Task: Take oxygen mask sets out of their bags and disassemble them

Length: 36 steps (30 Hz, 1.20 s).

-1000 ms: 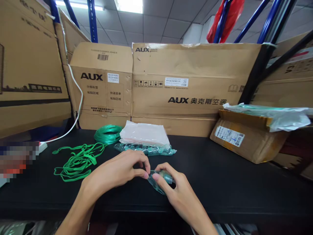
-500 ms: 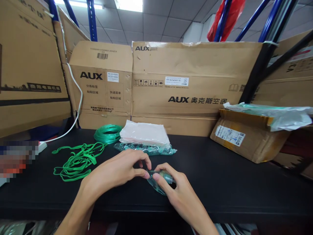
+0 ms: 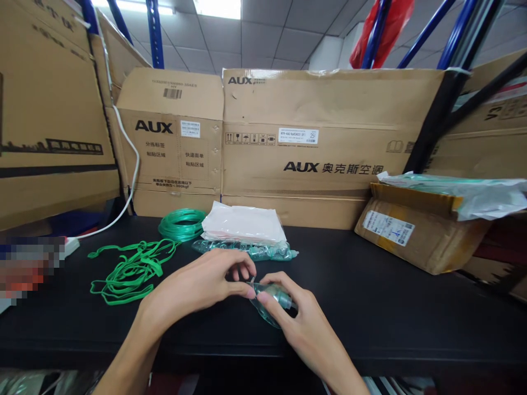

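Observation:
Over the black table (image 3: 370, 307), my right hand (image 3: 298, 323) is wrapped round a small clear green plastic mask (image 3: 274, 304) with a round connector on it. My left hand (image 3: 201, 285) pinches the mask's near edge with thumb and fingertips, touching the right hand's fingers. Just behind the hands lies a row of similar clear green parts (image 3: 251, 251) under a stack of flat plastic bags (image 3: 242, 224). Left of them sit a coil of green tubing (image 3: 181, 224) and a loose heap of green straps (image 3: 132, 269).
Tall AUX cardboard boxes (image 3: 313, 148) wall the table's back and left side. A smaller carton (image 3: 415, 233) topped with a plastic bag lies at the right. A white cable (image 3: 132, 164) runs down the left boxes to a power strip.
My left fingers have shifted slightly on the mask's edge, and the mask has turned a little in my right hand. Everything else on the table stays put.

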{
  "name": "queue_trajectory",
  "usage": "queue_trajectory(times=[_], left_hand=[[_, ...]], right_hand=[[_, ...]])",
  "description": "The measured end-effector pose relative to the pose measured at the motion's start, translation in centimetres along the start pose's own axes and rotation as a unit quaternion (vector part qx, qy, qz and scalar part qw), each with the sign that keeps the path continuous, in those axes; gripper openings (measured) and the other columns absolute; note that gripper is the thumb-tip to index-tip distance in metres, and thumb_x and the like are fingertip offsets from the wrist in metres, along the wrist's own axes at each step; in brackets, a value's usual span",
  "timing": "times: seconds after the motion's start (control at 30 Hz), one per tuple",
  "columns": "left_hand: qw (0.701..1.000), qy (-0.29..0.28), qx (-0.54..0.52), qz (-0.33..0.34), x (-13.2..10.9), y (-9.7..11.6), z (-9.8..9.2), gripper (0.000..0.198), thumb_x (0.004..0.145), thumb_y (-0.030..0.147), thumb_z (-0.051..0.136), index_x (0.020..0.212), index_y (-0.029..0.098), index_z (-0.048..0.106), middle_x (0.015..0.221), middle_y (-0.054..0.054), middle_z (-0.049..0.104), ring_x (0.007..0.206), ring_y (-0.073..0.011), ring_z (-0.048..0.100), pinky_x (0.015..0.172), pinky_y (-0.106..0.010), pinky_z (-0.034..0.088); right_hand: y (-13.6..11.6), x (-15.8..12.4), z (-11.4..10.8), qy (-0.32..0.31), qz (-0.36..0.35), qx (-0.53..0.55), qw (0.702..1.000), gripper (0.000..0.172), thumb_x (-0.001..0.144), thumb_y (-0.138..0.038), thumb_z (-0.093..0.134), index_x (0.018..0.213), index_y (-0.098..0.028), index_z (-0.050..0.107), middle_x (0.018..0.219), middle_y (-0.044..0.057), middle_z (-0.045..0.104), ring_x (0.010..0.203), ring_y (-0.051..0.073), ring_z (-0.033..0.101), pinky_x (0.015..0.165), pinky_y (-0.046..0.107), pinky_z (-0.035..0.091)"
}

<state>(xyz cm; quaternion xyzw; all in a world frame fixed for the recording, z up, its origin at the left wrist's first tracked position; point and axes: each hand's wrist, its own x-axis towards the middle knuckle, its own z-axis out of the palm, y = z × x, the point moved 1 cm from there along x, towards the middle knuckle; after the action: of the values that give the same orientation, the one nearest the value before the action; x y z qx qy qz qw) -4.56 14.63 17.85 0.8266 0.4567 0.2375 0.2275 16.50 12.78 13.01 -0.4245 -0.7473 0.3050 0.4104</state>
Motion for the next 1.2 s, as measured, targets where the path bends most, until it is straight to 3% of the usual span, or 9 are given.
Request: queue_trajectory(times=[0.23, 0.37, 0.47, 0.57, 0.63, 0.8, 1.07, 1.2], left_hand=[[0.997, 0.051, -0.045, -0.044, 0.0, 0.6, -0.7, 0.026, 0.086, 0.047, 0.074, 0.09, 0.022, 0.069, 0.077, 0.003, 0.071, 0.075, -0.0175, 0.064, 0.066, -0.024, 0.045], [0.993, 0.105, -0.05, -0.037, -0.2, 0.9, -1.3, 0.029, 0.087, 0.051, 0.071, 0.089, 0.021, 0.071, 0.078, 0.002, 0.071, 0.075, -0.0182, 0.064, 0.066, -0.025, 0.045], [0.991, 0.132, -0.027, -0.023, -0.5, 1.3, -1.7, 0.028, 0.091, 0.051, 0.067, 0.092, 0.025, 0.077, 0.089, 0.001, 0.074, 0.078, -0.0187, 0.063, 0.072, -0.027, 0.046], [0.989, 0.143, -0.037, -0.011, -0.5, 1.6, -2.0, 0.028, 0.092, 0.051, 0.066, 0.099, 0.027, 0.08, 0.102, 0.0, 0.076, 0.088, -0.021, 0.064, 0.079, -0.028, 0.047], [0.988, 0.138, -0.075, -0.008, -0.5, 1.7, -2.1, 0.031, 0.093, 0.051, 0.065, 0.101, 0.025, 0.079, 0.104, -0.001, 0.075, 0.089, -0.0212, 0.065, 0.079, -0.028, 0.048], [0.986, 0.086, -0.139, 0.009, -0.5, 1.9, -2.2, 0.032, 0.095, 0.048, 0.063, 0.099, 0.019, 0.077, 0.09, -0.001, 0.071, 0.07, -0.0146, 0.059, 0.069, -0.026, 0.047], [0.994, 0.046, -0.1, 0.029, -1.1, 2.5, -2.0, 0.034, 0.101, 0.048, 0.054, 0.11, 0.023, 0.076, 0.078, 0.002, 0.064, 0.069, -0.0142, 0.056, 0.062, -0.023, 0.041], [0.995, 0.047, -0.081, 0.028, -1.3, 2.4, -2.1, 0.033, 0.1, 0.049, 0.055, 0.104, 0.024, 0.076, 0.074, 0.002, 0.062, 0.068, -0.0144, 0.056, 0.06, -0.023, 0.04]], right_hand=[[-0.5, 1.3, 0.4, 0.018, -0.009, 0.065, 0.998, 0.049, 0.095, -0.044, 0.065, 0.142, -0.031, 0.056, 0.104, 0.002, 0.076, 0.101, 0.022, 0.071, 0.094, 0.035, 0.051], [-1.8, 2.4, 0.5, 0.021, -0.036, 0.092, 0.995, 0.04, 0.095, -0.043, 0.065, 0.134, -0.031, 0.063, 0.109, 0.002, 0.076, 0.105, 0.023, 0.071, 0.093, 0.034, 0.052], [-2.8, 3.2, 0.6, 0.024, -0.065, 0.113, 0.991, 0.034, 0.096, -0.041, 0.064, 0.129, -0.032, 0.064, 0.121, 0.003, 0.074, 0.113, 0.023, 0.069, 0.098, 0.035, 0.05], [-3.4, 4.1, 0.9, 0.029, -0.071, 0.162, 0.984, 0.027, 0.098, -0.043, 0.061, 0.12, -0.027, 0.064, 0.114, 0.005, 0.075, 0.108, 0.022, 0.07, 0.099, 0.036, 0.049], [-3.6, 4.5, 1.2, 0.026, -0.067, 0.209, 0.975, 0.024, 0.098, -0.044, 0.061, 0.113, -0.025, 0.062, 0.102, 0.004, 0.076, 0.099, 0.022, 0.071, 0.095, 0.036, 0.05], [-3.4, 4.2, 1.1, -0.006, -0.028, 0.276, 0.961, 0.029, 0.093, -0.05, 0.066, 0.102, -0.025, 0.054, 0.076, -0.003, 0.068, 0.079, 0.017, 0.067, 0.072, 0.027, 0.046], [-2.8, 2.5, 0.3, 0.008, -0.019, 0.308, 0.951, 0.027, 0.091, -0.048, 0.07, 0.095, -0.025, 0.056, 0.093, -0.001, 0.068, 0.094, 0.018, 0.066, 0.081, 0.026, 0.048], [-2.9, 2.2, 0.4, 0.016, -0.037, 0.314, 0.948, 0.025, 0.09, -0.045, 0.071, 0.091, -0.024, 0.057, 0.101, 0.001, 0.068, 0.104, 0.02, 0.066, 0.09, 0.029, 0.05]])
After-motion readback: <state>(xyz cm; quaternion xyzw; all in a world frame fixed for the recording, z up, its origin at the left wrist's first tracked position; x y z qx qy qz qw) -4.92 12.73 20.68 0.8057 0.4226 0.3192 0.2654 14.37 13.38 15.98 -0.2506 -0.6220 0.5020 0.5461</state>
